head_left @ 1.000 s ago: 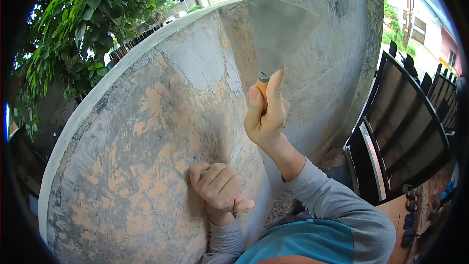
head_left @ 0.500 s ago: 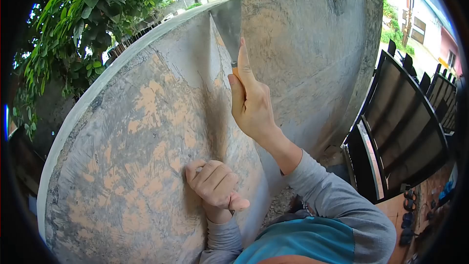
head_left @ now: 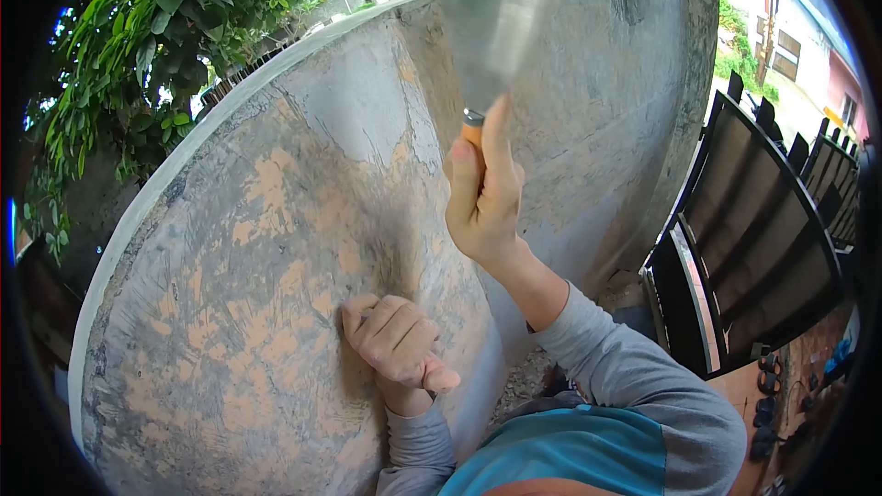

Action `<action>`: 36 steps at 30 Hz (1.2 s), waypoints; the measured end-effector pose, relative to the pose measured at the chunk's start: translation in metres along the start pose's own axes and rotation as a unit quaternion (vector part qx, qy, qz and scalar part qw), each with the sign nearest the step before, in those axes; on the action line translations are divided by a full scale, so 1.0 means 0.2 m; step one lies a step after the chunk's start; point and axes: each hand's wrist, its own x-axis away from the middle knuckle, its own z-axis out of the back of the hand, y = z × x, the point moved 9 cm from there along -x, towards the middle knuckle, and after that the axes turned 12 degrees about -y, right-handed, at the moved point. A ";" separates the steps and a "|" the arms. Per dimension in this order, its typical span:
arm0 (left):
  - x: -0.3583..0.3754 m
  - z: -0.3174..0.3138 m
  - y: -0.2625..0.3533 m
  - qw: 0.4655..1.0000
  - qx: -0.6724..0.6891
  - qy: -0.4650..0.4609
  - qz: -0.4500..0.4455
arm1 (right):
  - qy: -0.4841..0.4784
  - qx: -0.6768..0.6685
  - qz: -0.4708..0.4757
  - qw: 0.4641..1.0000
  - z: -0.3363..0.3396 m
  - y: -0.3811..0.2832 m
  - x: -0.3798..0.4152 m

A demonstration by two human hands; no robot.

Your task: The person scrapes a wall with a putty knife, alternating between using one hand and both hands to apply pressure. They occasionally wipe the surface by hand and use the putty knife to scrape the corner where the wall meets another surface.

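My right hand (head_left: 484,193) is wrapped round the orange handle of a putty knife (head_left: 501,37), thumb and forefinger lying along it. The wide, slightly blurred metal blade points up, its broad edge near the wall's top. Below and to the left, my left hand (head_left: 390,340) is curled into a fist against the curved concrete wall (head_left: 230,312), thumb sticking out to the right. Nothing shows protruding from that fist. The wall's face is mottled grey and peach, with a smooth pale grey patch (head_left: 354,106) of coating near the top edge.
Leafy branches (head_left: 165,28) hang over the wall's left edge. To the right stands a dark metal gate (head_left: 753,230), with several pairs of footwear (head_left: 765,404) on the tiled floor beyond. Rubble (head_left: 528,377) lies at the wall's foot.
My right hand has moved right and slightly down, and the blade has turned from nearly edge-on to show its broad face. My left hand has shifted slightly left.
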 end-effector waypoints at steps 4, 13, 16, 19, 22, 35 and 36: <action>-0.03 -0.01 0.00 1.000 0.003 -0.003 -0.003 | -0.002 0.025 0.020 0.999 -0.03 -0.02 0.05; -0.01 -0.01 0.00 1.000 0.004 -0.020 -0.001 | 0.059 0.029 0.084 0.994 0.02 -0.02 0.04; -0.01 -0.03 0.00 1.000 0.000 -0.027 0.008 | -0.025 0.007 -0.007 1.000 -0.03 0.02 0.00; 0.00 -0.02 0.00 1.000 0.003 -0.010 0.001 | 0.061 0.015 0.062 0.996 0.06 -0.04 0.07; -0.01 -0.04 0.00 1.000 0.003 -0.001 -0.001 | -0.026 0.006 0.004 1.000 -0.06 0.04 0.00; -0.03 -0.05 -0.01 1.000 0.010 -0.005 0.013 | -0.028 -0.001 -0.016 0.999 -0.08 0.06 0.01; -0.02 -0.05 0.00 1.000 0.009 -0.018 0.018 | 0.011 0.003 0.010 1.000 -0.03 0.03 0.07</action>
